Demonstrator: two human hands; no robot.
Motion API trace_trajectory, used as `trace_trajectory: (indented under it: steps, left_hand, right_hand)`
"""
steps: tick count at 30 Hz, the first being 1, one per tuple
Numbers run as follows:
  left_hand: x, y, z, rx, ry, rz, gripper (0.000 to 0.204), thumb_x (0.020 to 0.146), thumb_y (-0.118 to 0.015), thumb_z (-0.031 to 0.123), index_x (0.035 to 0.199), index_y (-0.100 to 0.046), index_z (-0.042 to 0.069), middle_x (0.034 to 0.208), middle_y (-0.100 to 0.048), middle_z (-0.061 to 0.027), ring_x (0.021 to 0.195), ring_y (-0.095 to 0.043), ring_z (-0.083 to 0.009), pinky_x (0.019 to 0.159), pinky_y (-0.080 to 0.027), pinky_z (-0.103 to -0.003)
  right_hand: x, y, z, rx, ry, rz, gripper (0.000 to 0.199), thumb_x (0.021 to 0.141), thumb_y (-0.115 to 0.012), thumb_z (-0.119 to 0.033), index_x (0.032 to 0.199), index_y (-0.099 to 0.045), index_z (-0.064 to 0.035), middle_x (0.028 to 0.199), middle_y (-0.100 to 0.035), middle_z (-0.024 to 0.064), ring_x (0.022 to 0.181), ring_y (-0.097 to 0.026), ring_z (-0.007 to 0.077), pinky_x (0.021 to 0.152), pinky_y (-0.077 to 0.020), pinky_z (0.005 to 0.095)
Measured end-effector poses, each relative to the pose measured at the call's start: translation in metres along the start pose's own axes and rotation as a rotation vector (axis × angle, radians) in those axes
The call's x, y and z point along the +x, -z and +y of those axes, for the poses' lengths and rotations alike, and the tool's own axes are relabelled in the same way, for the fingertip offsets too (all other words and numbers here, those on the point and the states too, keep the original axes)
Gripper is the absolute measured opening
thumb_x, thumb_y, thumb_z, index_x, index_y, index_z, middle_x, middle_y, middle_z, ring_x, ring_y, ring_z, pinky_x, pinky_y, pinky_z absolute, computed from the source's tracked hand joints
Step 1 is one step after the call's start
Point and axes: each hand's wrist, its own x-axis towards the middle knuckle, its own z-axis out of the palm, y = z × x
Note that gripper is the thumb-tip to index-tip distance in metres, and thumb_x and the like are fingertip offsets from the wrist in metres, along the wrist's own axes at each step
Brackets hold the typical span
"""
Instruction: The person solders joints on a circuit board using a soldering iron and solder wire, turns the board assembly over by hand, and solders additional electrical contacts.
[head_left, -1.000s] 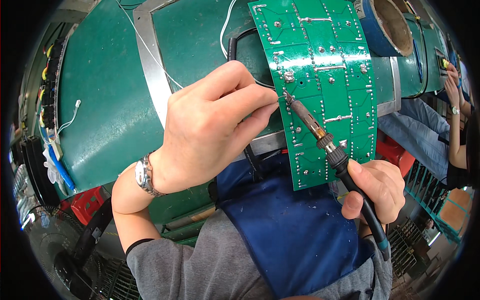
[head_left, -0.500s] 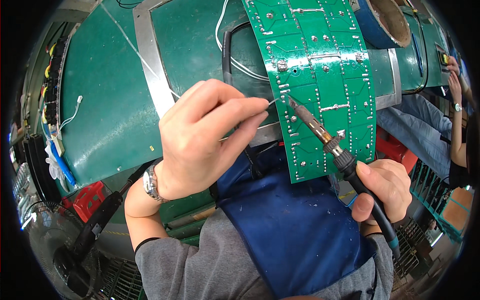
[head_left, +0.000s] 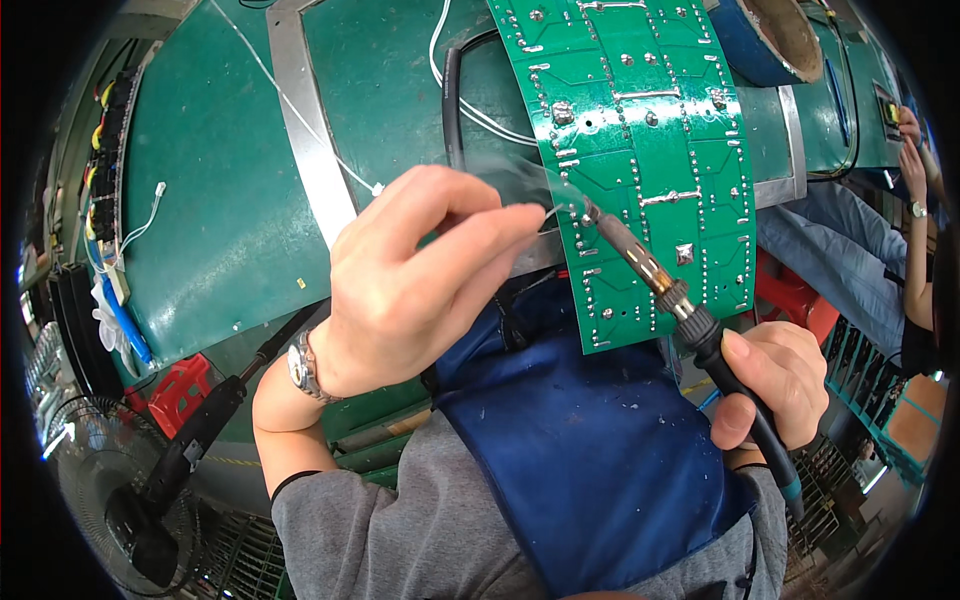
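Note:
A long green circuit board (head_left: 668,150), solder side up, reaches from the bench over my lap. My right hand (head_left: 785,385) is wrapped round the black handle of a soldering iron (head_left: 690,320). Its tip meets a joint near the board's left edge, and thin smoke (head_left: 520,178) drifts leftward from there. Pinched between the thumb and forefinger of my left hand (head_left: 415,285) is a thin piece of solder wire (head_left: 556,210), its end close to the iron's tip. The rest of that wire is hidden by my hand.
A blue round container (head_left: 745,45) stands beyond the board's right edge. White cables (head_left: 436,60) and a black tube (head_left: 452,110) lie on the green bench (head_left: 220,200). Assembled parts (head_left: 108,160) line the far left. A fan (head_left: 140,510) is at lower left; another person's hands (head_left: 912,165) show far right.
The board has slid slightly away from me. The iron's tip and the solder wire have shifted to a joint nearer me along the left edge. More smoke now rises.

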Motion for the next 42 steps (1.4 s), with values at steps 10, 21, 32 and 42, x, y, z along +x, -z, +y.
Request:
trace_trajectory:
  steps: [10,21,32,42]
  left_hand:
    - [-0.003,-0.01,-0.006,0.055,-0.189,-0.028,0.031,0.064,-0.075,-0.001,0.095,-0.073,0.002,0.08,-0.06,-0.0056,0.067,-0.058,-0.0197,0.052,-0.046,-0.03]
    - [-0.012,-0.001,0.0,0.12,-0.248,-0.019,0.036,0.056,-0.068,0.008,0.092,-0.074,0.006,0.078,-0.059,-0.0029,0.068,-0.059,-0.0188,0.055,-0.047,-0.03]
    - [-0.012,-0.013,-0.004,0.1,-0.316,-0.06,0.037,0.059,-0.07,0.003,0.096,-0.072,0.005,0.081,-0.058,-0.0032,0.069,-0.058,-0.0187,0.054,-0.044,-0.031]
    - [-0.023,0.015,0.018,-0.024,-0.107,-0.277,0.026,0.062,-0.084,0.011,0.088,-0.078,0.014,0.069,-0.055,0.0015,0.057,-0.055,-0.0139,0.047,-0.039,-0.028]
  right_hand:
    - [-0.004,-0.009,-0.006,0.001,0.024,-0.011,0.028,0.088,-0.072,-0.015,0.103,-0.068,0.0089,0.07,-0.065,0.0078,0.052,-0.062,0.0169,0.044,-0.049,0.0264]
    - [-0.016,-0.006,-0.009,-0.015,0.078,0.101,0.03,0.093,-0.067,-0.022,0.095,-0.067,0.0081,0.066,-0.065,0.0078,0.049,-0.06,0.015,0.038,-0.045,0.0246]
    - [-0.021,-0.01,-0.009,0.011,0.045,0.022,0.026,0.089,-0.07,-0.018,0.097,-0.068,0.0074,0.07,-0.067,0.0083,0.052,-0.063,0.0162,0.042,-0.0477,0.0245]
    - [-0.032,0.001,-0.004,0.046,0.078,0.12,0.033,0.094,-0.064,-0.021,0.096,-0.067,0.0109,0.06,-0.061,0.0061,0.044,-0.056,0.0147,0.037,-0.0419,0.0242]
